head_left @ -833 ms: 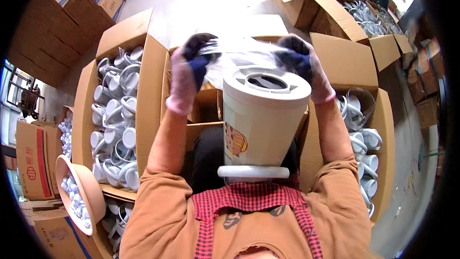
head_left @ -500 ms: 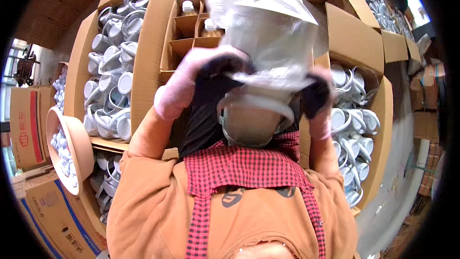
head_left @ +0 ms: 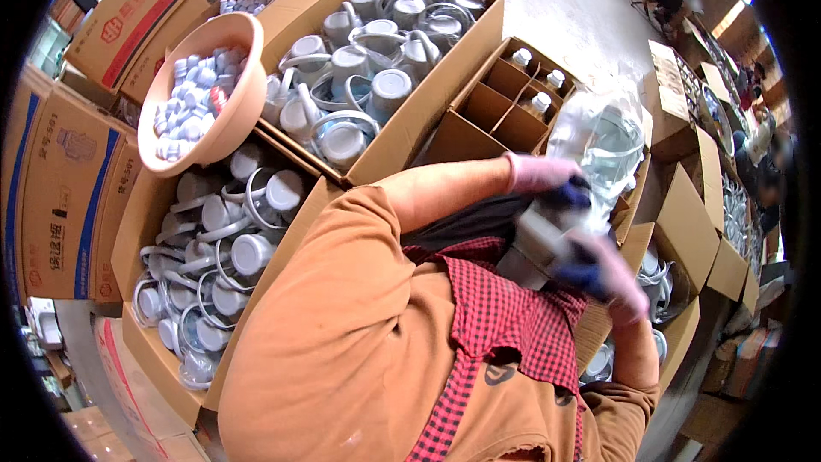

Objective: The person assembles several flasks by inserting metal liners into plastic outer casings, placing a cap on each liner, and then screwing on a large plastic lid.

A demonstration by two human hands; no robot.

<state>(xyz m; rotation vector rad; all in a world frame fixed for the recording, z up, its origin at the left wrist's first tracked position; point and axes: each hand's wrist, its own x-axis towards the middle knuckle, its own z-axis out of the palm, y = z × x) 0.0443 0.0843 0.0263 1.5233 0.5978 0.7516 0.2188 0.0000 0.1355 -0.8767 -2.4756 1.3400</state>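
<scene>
Right hand (head_left: 603, 278): grip closed on the base of the bagged jug (head_left: 590, 180).
Left hand (head_left: 543, 175): grip clasps its middle.
Handling: likely light, stiff plastic under a slippery film; best held at base and body.
Look: pale jug, clear crinkled bag.
Place: just before the divided carton (head_left: 500, 107).

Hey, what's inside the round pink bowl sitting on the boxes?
The pink bowl holds a heap of small white caps, with one reddish piece among them. Whatever lies under the heap is covered.
</scene>
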